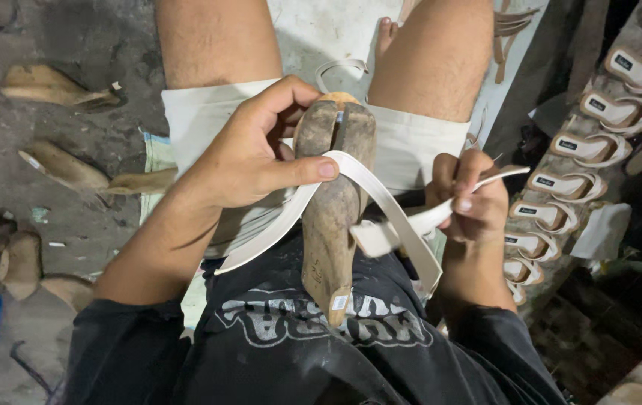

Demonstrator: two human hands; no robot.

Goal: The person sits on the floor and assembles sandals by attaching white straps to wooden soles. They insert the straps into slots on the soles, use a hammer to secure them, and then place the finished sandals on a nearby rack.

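A worn brown wooden shoe last [333, 217] stands upright in the person's lap, a white flat strap [381, 196] wrapped across it. The left hand [249, 154] closes its grip round the last, thumb pinning the strap. The right hand [469, 201] pinches the strap's end, beside a row of white-strapped sandals [568, 184] on the floor.

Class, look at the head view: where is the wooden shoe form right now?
The wooden shoe form stands mid-frame on the person's lap, steadied by the left hand, with a white strap across it, pulled by the right hand.
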